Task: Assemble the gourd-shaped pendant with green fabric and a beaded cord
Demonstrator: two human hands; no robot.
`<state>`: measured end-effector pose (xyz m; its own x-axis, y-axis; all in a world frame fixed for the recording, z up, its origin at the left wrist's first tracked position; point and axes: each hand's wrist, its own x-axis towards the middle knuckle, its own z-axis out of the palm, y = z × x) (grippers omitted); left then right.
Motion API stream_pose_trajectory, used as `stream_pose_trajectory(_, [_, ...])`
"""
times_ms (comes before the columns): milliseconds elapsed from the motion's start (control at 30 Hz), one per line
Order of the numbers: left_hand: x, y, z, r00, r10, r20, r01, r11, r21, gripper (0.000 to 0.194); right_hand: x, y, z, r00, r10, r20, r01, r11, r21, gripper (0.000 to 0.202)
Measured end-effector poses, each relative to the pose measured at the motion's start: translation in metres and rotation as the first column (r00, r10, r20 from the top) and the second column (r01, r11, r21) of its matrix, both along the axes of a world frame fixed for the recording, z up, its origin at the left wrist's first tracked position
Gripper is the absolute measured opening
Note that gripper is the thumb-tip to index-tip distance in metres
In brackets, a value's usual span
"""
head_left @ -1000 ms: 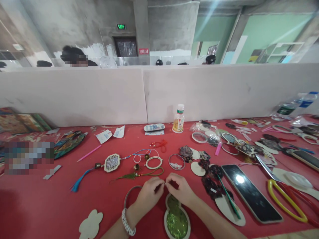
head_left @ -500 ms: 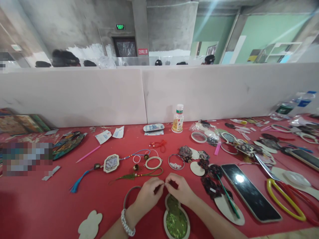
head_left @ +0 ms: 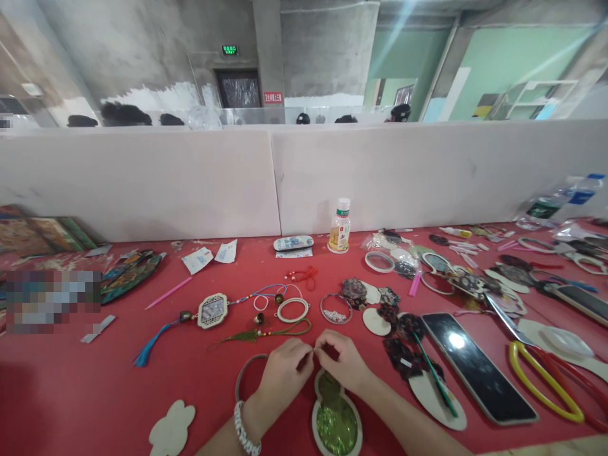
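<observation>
My left hand, with a white bracelet on its wrist, is pinched closed just above a gourd-shaped piece that has a pale rim and a glittery green middle. Thumb and finger of my right hand are pinched too, and the two sets of fingertips meet. Whatever is between them is too small to make out. Beyond my hands lie a green tassel cord, a pale oval ring and a hoop with small beads. Part of another ring shows behind my left hand.
On the right lie a phone, scissors with yellow and red handles, and a green stick across a pale oval. An octagonal pendant is at left. A bottle stands before the white partition.
Both hands stay almost in place, fingertips together. The left wrist and its bracelet have shifted very slightly to the right. Things on the table have not moved.
</observation>
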<state>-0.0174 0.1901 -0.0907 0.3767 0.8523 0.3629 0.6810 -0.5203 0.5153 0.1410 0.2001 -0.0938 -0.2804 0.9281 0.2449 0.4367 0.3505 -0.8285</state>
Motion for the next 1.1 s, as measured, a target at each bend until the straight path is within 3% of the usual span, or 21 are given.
stream_pose_trajectory(600, [0.002,0.004,0.006,0.914,0.071,0.4,0.017,0.977,-0.212,0.015,0.003,0.002,0.003,0.995,-0.009,-0.103,0.003,0.998,-0.062,0.01])
stream_pose_trajectory(900, [0.004,0.001,0.01,0.92,0.076,0.384,0.029,0.965,-0.261,0.008,0.002,0.001,0.005,0.996,-0.005,-0.095,0.0,0.999,-0.049,0.009])
stream_pose_trajectory(1100, [0.003,0.004,0.006,0.924,0.047,0.379,0.053,0.967,-0.249,0.014,0.002,0.001,0.005,0.995,0.0,-0.097,-0.003,0.999,-0.04,0.01])
